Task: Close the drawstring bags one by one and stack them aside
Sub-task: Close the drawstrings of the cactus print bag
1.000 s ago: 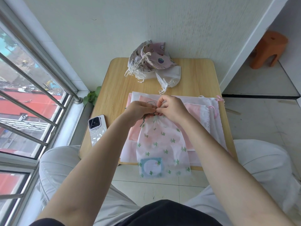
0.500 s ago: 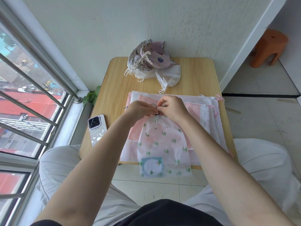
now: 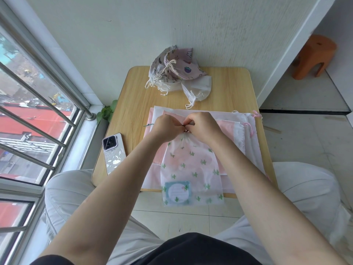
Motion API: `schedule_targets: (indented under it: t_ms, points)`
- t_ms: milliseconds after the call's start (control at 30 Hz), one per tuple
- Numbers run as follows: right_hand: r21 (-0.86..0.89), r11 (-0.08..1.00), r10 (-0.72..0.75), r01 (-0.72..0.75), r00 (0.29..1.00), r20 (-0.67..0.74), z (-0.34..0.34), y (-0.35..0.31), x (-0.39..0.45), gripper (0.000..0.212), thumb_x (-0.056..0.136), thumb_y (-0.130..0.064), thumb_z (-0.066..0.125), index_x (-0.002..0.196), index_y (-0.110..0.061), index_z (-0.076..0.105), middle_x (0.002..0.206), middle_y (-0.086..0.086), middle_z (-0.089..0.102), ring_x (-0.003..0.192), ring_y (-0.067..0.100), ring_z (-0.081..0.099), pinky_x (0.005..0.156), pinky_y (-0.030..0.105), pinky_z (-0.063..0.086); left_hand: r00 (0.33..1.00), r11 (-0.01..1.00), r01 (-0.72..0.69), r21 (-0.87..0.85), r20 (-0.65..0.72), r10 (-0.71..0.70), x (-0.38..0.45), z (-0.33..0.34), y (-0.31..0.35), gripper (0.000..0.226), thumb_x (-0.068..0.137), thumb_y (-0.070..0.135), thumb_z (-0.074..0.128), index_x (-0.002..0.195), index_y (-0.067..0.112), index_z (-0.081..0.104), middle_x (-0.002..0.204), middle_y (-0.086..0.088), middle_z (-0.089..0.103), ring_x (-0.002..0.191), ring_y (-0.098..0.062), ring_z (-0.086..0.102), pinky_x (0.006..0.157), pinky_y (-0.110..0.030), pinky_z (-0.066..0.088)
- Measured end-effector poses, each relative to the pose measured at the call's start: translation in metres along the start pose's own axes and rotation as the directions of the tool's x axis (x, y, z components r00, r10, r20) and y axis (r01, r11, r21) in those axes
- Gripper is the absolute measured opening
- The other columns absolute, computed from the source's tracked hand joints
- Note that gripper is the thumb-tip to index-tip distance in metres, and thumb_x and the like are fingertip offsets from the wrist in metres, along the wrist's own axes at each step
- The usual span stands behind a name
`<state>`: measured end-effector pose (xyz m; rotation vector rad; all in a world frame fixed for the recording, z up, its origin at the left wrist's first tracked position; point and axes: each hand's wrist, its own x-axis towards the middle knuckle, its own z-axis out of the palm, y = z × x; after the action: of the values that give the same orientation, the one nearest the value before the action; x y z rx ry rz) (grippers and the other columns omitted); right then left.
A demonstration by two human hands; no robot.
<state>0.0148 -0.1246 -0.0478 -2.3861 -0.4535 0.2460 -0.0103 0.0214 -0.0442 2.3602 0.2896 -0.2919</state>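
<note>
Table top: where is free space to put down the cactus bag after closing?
Bare wood on the table lies right of the closed bags pile, and between the phone and that pile. The near half is crowded with flat open bags.

Our arms are bare from above the elbows down to the wrists, with no sleeves, watch, bracelet or rings showing on them. Our left hand (image 3: 165,127) and right hand (image 3: 203,127) wear no gloves. We have on a black top (image 3: 191,249), seen as a dark curve at the bottom edge. Our trousers (image 3: 309,184) are pale grey-white, loose and lightly creased over both knees, with a stitched seam along the left leg.
</note>
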Motion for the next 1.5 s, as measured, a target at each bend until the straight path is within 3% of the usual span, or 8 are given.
schedule_targets:
  t_ms: [200,533,700,900,1200,1267,1367,1500]
  points:
    - [-0.253,0.965,-0.036,0.067,0.991,0.125,-0.002,-0.005,0.006,0.021,0.084,-0.005,0.052,0.086,-0.007,0.073,0.088,0.012,0.070,0.085,0.030,0.063,0.073,0.041,0.054,0.999,0.999,-0.033,0.032,-0.003,0.033,-0.001,0.002,-0.001,0.027,0.087,0.024,0.064,0.084,0.000,0.075,0.069,-0.014,0.057,0.062,-0.018,0.045,0.054,-0.026,0.035]
    - [-0.063,0.996,0.080,-0.070,0.981,0.177,-0.028,0.010,0.008,0.020,0.091,-0.010,0.047,0.095,-0.006,0.066,0.086,0.002,0.063,0.079,0.021,0.055,0.065,0.029,0.042,0.996,0.962,-0.089,0.259,0.000,0.092,-0.004,-0.007,-0.011,0.021,0.091,0.017,0.052,0.092,0.008,0.071,0.090,-0.005,0.066,0.085,-0.023,0.056,0.068,-0.029,0.043]
    - [0.040,0.989,0.128,-0.141,0.964,0.233,-0.035,0.010,0.010,0.019,0.089,-0.016,0.050,0.092,-0.004,0.065,0.074,0.002,0.057,0.064,0.018,0.048,0.060,0.027,0.039,0.990,0.993,-0.115,-0.039,-0.083,0.111,-0.009,-0.003,-0.005,0.023,0.087,0.022,0.056,0.103,0.018,0.071,0.100,0.007,0.066,0.094,-0.011,0.059,0.081,-0.024,0.047]
    - [0.061,0.989,0.111,-0.131,0.959,0.262,-0.031,0.000,0.010,0.016,0.091,-0.019,0.052,0.079,-0.017,0.062,0.077,0.001,0.057,0.064,0.016,0.049,0.057,0.026,0.037,0.977,0.982,-0.180,-0.059,-0.129,0.172,-0.007,-0.001,0.006,0.009,0.081,0.029,0.073,0.079,0.022,0.070,0.079,0.017,0.062,0.078,0.001,0.055,0.070,-0.007,0.037]
    - [0.156,0.971,0.122,-0.179,0.939,0.320,-0.026,0.004,0.008,0.017,0.092,-0.014,0.052,0.079,-0.017,0.062,0.072,0.000,0.058,0.064,0.013,0.052,0.064,0.025,0.043,0.965,0.971,-0.235,0.041,-0.109,0.238,-0.007,-0.002,0.002,0.010,0.087,0.020,0.067,0.088,0.013,0.073,0.085,0.008,0.064,0.078,-0.005,0.054,0.064,-0.006,0.036]
    - [0.348,0.895,0.137,-0.278,0.916,0.378,-0.024,0.009,0.007,0.021,0.093,-0.007,0.049,0.080,-0.014,0.063,0.068,0.001,0.054,0.060,0.013,0.048,0.058,0.022,0.041,0.962,0.965,-0.257,0.049,-0.082,0.261,-0.007,-0.004,0.000,0.010,0.089,0.018,0.065,0.092,0.012,0.073,0.090,0.006,0.065,0.080,-0.008,0.055,0.066,-0.012,0.037]
    - [0.682,0.560,0.132,-0.470,0.863,0.487,-0.017,0.018,0.004,0.021,0.096,-0.001,0.046,0.090,-0.008,0.064,0.072,0.005,0.051,0.060,0.011,0.045,0.055,0.020,0.034,0.958,0.959,-0.282,0.038,-0.052,0.283,-0.007,-0.007,-0.001,0.012,0.093,0.018,0.063,0.099,0.011,0.071,0.090,0.007,0.062,0.083,-0.010,0.054,0.068,-0.014,0.035]
    - [0.751,0.348,0.115,-0.561,0.821,0.560,-0.010,0.024,0.001,0.019,0.097,-0.009,0.043,0.093,-0.011,0.062,0.069,0.000,0.047,0.056,0.009,0.038,0.052,0.019,0.032,0.963,0.965,-0.264,0.005,-0.059,0.264,-0.005,-0.006,-0.002,0.008,0.092,0.020,0.065,0.095,0.015,0.070,0.088,0.006,0.062,0.081,-0.010,0.053,0.072,-0.018,0.036]
